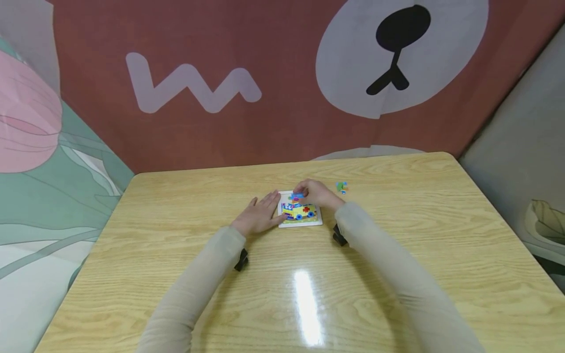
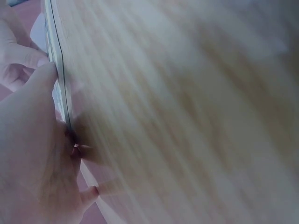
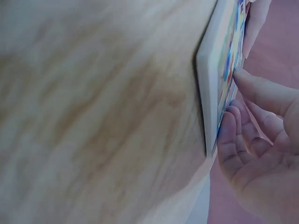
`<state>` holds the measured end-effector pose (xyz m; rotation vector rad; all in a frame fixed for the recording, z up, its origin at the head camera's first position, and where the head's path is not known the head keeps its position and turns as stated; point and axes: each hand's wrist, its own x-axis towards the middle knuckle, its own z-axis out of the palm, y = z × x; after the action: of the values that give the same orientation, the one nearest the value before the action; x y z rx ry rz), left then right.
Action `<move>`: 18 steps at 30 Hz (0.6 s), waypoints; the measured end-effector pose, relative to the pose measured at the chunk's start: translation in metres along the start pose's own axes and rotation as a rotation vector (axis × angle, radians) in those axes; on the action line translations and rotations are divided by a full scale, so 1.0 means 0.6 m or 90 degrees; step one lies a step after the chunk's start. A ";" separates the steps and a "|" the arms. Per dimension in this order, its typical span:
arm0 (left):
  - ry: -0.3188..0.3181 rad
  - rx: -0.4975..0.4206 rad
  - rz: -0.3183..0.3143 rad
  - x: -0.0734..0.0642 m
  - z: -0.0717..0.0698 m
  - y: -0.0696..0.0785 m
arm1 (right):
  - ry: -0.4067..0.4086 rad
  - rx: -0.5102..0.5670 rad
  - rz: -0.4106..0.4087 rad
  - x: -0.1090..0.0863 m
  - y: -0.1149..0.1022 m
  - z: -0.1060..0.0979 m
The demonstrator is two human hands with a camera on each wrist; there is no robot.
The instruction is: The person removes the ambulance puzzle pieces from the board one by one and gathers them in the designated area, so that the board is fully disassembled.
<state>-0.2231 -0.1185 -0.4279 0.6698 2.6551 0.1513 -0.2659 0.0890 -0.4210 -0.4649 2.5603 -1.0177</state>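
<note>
A small jigsaw puzzle in a white frame [image 1: 301, 225] lies on the table, showing a yellow ambulance with a red cross. My left hand [image 1: 258, 216] rests at its left side with fingers straight, the thumb over the frame's left edge near the bottom. Over the puzzle's upper part, my right hand [image 1: 314, 191] pinches a blue puzzle piece [image 1: 297, 195] between thumb and fingers. In the right wrist view the thumb [image 3: 254, 86] reaches the picture surface and the other fingers are curled beside the frame. The fingers hide the puzzle's upper right corner.
Several loose puzzle pieces [image 1: 342, 187], green, blue and orange, lie right of the puzzle beyond my right wrist. The wooden table [image 1: 176, 211] ends at a brown fabric backdrop [image 1: 220, 137] at the back. Dark wrist cameras [image 1: 339, 236] hang under both sleeves.
</note>
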 end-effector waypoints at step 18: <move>0.000 0.005 -0.004 0.004 0.003 -0.001 | -0.043 -0.085 -0.021 0.010 -0.011 -0.001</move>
<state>-0.2246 -0.1180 -0.4305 0.6638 2.6588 0.1392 -0.2704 0.0823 -0.4171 -0.5685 2.5777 -0.8304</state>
